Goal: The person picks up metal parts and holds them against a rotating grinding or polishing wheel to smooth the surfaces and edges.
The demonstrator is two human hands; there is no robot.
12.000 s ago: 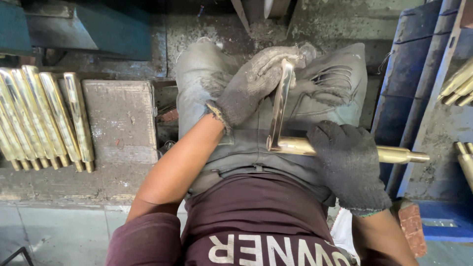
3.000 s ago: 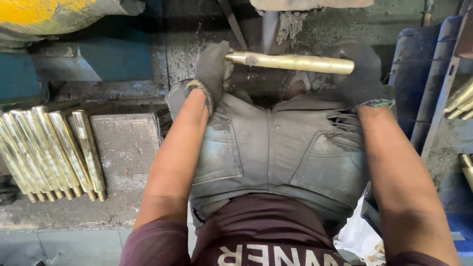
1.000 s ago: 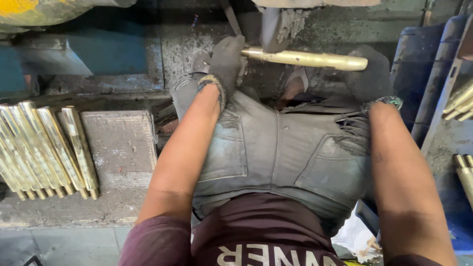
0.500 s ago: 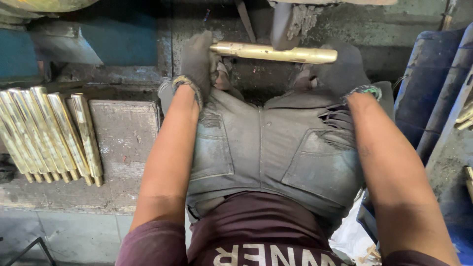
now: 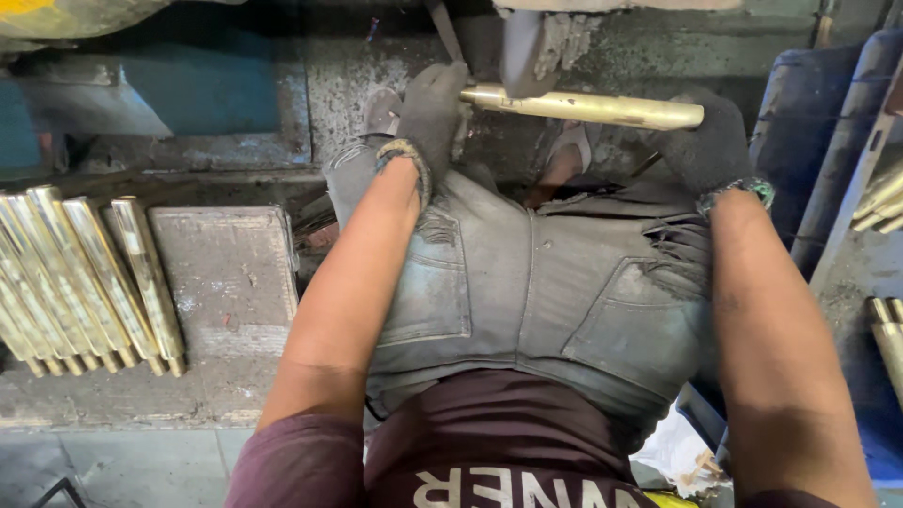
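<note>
A brass rod [image 5: 583, 106] lies almost level across the top of the view, its long axis running left to right just beyond the person's knees. The left hand [image 5: 430, 113], in a dark work glove, is wrapped around the rod's left end; the right hand [image 5: 707, 141], gloved the same way, closes over the right end. Both hands are curled tight on the rod, one at each tip, so neither is nearer than the other, and the bare middle of the rod shows between them. That middle sits directly under a grey metal part [image 5: 527, 52] that comes down from above; it seems to touch the rod, though the top edge of the view cuts it off and contact cannot be made certain.

To the left of the rod and nearer the person, a row of finished brass rods [image 5: 89, 277] lies side by side on a grimy tabletop [image 5: 226, 282], pointing away from the person. To the right of the held rod, a few more brass pieces [image 5: 884, 202] lie by a dark blue crate [image 5: 809, 141]. The lap below the rod is covered by worn grey denim [image 5: 546, 292].

Compared with half a second ago, the rod has shifted a little to the right and sits slightly lower in view, with the left hand now gripping its very end; twelve seconds ago the rod lay low across the lap instead.
</note>
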